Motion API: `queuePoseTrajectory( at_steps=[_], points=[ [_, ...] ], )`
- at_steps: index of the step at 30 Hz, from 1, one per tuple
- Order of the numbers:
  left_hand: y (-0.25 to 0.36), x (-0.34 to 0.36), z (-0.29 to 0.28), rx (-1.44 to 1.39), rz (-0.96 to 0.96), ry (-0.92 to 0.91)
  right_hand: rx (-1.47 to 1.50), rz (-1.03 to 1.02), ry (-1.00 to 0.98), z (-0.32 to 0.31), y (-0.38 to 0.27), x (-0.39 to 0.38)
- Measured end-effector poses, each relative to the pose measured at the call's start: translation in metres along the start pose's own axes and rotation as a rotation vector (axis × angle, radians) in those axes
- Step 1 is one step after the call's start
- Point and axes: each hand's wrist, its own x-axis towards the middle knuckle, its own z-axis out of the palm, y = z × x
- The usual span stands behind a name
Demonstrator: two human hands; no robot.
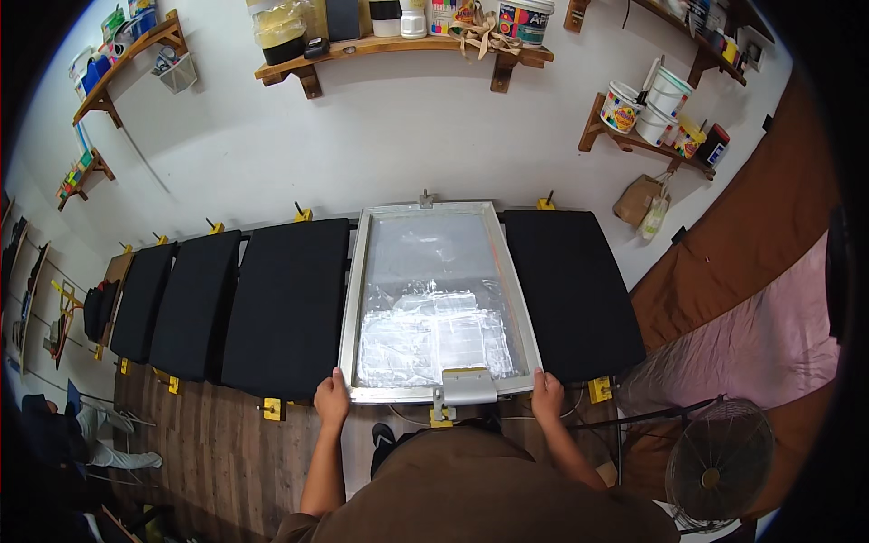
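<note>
A screen printing frame with pale metal sides lies in front of me over one place in a row of black-covered boards. White ink is smeared over the near half of its mesh. My left hand is closed around the frame's near left corner. At the near right corner, my right hand grips the frame's side the same way. Between them, a silver metal squeegee rests at the near edge, beside a small metal clamp. The frame hides whatever lies under it.
Black-covered boards stand left and right, with yellow brackets at their ends. A standing fan is at the lower right. Wall shelves hold tubs and bottles. Another person's legs show at far left.
</note>
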Motion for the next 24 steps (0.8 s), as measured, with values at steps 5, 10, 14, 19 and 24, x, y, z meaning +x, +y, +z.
queuePoseTrajectory(
  at_steps=[5, 10, 14, 19, 24],
  points=[
    [-0.004, 0.001, 0.001, 0.006, -0.037, -0.022, -0.005, 0.016, -0.034, -0.001, -0.004, 0.001],
    [-0.003, 0.003, 0.003, 0.036, -0.049, -0.027, -0.031, 0.001, -0.03, -0.002, -0.003, 0.002],
    [0.0, 0.001, -0.001, 0.034, -0.049, -0.052, -0.041, 0.007, -0.041, -0.004, -0.003, 0.002],
    [0.003, -0.002, 0.0, 0.059, -0.047, -0.034, -0.049, -0.022, -0.053, -0.007, -0.005, 0.001],
    [-0.004, -0.01, 0.002, 0.093, 0.006, -0.019, -0.069, -0.03, -0.073, -0.007, 0.0, -0.002]
  ],
)
